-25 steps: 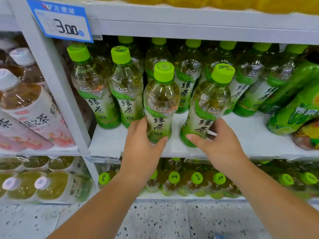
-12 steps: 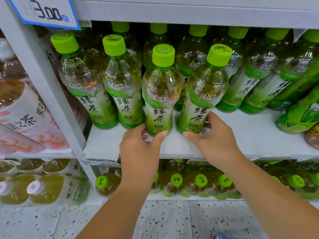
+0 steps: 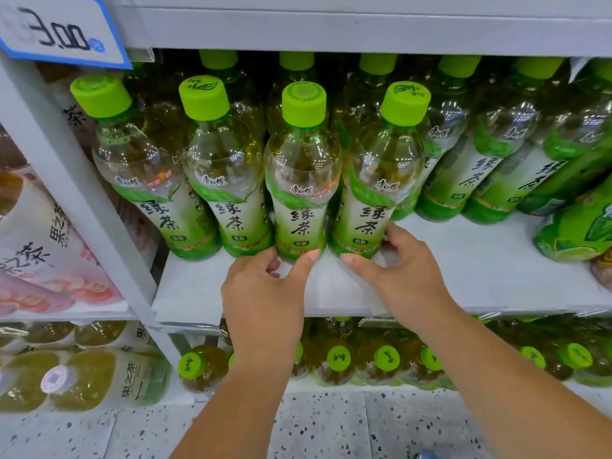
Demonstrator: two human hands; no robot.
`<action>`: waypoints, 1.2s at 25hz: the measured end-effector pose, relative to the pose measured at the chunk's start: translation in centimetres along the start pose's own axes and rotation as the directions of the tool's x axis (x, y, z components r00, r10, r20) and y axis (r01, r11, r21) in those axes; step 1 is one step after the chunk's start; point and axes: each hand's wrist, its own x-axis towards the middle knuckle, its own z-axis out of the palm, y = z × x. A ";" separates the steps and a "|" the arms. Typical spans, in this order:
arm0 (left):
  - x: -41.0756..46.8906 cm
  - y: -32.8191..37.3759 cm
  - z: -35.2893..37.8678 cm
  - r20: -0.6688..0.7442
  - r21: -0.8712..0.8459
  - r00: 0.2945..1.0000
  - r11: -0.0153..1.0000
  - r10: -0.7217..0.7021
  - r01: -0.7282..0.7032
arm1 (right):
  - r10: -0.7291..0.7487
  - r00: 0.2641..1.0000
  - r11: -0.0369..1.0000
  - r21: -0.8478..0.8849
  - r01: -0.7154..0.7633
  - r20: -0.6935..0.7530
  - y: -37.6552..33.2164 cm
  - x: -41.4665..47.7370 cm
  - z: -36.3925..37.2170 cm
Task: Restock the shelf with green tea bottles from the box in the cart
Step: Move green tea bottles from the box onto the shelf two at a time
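Two green tea bottles stand upright side by side on the white shelf (image 3: 463, 279). My left hand (image 3: 265, 293) pinches the base of the left one (image 3: 302, 180) between thumb and fingers. My right hand (image 3: 404, 276) grips the base of the right one (image 3: 381, 180), thumb in front and fingers round its far side. Two more green-capped bottles (image 3: 212, 173) stand in the same front row to the left, and several fill the row behind. The box and the cart are out of view.
A white upright post (image 3: 66, 180) bounds the bay on the left, with pink-labelled tea bottles (image 3: 36, 253) beyond it. A blue price tag (image 3: 63, 28) hangs top left. Other green bottles (image 3: 576, 226) lean at the right. A lower shelf holds green-capped bottles (image 3: 337, 359) above speckled floor.
Both hands have pushed their bottles further back on the shelf into line with the front row and slid down to the bases. The view has moved closer.
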 end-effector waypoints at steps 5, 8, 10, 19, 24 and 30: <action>0.1 0.6 0.3 -0.028 0.002 0.999 0.999 -0.039 0.039 | 0.014 1.000 0.993 -0.120 -0.012 0.016 -0.2 0.4 0.3; 0.4 0.5 0.2 -0.019 -0.001 0.999 0.999 -0.044 0.044 | 0.017 1.000 0.980 -0.197 -0.013 0.016 -0.2 0.4 0.2; 0.4 0.6 0.1 -0.009 0.005 0.999 0.999 -0.048 0.048 | 0.023 1.000 0.976 -0.216 -0.021 0.008 -0.1 0.4 0.3; 0.6 0.3 -0.3 0.045 0.052 0.999 0.998 -0.022 0.020 | 0.083 0.995 0.993 -0.085 -0.079 0.048 0.1 0.5 0.0; 0.7 0.5 -0.6 0.087 0.091 0.996 0.996 -0.022 0.014 | 0.111 0.992 0.989 -0.104 -0.105 0.060 -0.4 0.5 -0.2; 1.2 0.8 -1.7 0.278 0.111 0.961 0.993 0.006 -0.039 | 0.213 0.969 0.973 -0.115 -0.199 0.124 -1.3 0.4 -0.9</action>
